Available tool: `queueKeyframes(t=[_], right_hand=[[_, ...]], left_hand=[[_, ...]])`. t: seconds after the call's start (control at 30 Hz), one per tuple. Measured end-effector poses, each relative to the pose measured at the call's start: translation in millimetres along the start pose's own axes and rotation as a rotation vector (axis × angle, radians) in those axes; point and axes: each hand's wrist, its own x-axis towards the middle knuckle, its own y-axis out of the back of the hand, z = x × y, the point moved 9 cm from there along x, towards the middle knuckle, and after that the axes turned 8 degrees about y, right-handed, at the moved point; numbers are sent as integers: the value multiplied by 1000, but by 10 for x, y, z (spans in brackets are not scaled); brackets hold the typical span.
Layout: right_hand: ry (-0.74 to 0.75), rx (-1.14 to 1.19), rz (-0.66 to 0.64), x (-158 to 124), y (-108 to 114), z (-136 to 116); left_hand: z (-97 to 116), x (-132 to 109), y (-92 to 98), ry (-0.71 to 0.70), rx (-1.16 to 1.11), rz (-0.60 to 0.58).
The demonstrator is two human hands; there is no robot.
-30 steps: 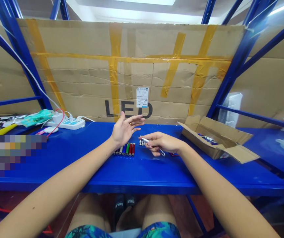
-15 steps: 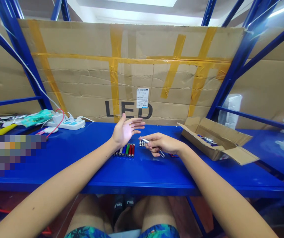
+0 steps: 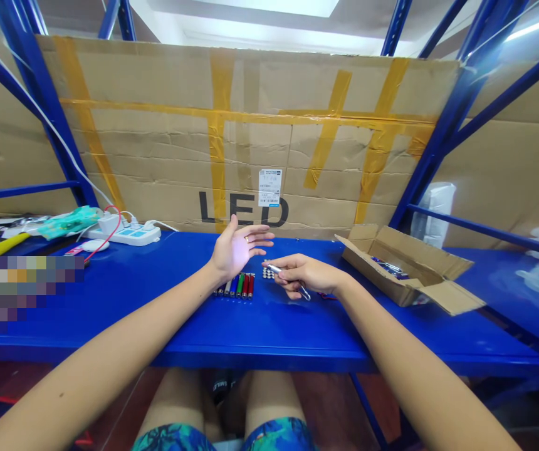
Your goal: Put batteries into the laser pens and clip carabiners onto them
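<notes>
My left hand (image 3: 236,248) lies open and palm up on the blue workbench (image 3: 119,313), holding nothing, with a ring on one finger. Just below it, several coloured pen lights (image 3: 234,286) lie side by side in a tidy row. My right hand (image 3: 304,274) pinches a slim silver pen light (image 3: 281,272) between thumb and fingers, and a small metal clip or ring (image 3: 304,292) hangs from its lower end. A small cluster of silver button cells (image 3: 268,272) sits right by the tube's tip, apart from the row.
An open cardboard box (image 3: 415,254) with metal parts inside stands to my right. A power strip (image 3: 123,234), a white mouse (image 3: 94,245) and a green bag (image 3: 69,222) are at back left. Taped cardboard and blue shelf uprights frame the bench.
The whole view has tilted slightly, so the box appears lower and further left. Both hands have barely moved, and the silver pen light stays in my right hand.
</notes>
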Motion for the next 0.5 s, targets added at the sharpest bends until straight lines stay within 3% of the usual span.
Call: queueKeyframes(t=[0.5], right_hand=[[9,-27,1,12,68,35]], left_hand=[[9,-10,-5,-9,37,-6]])
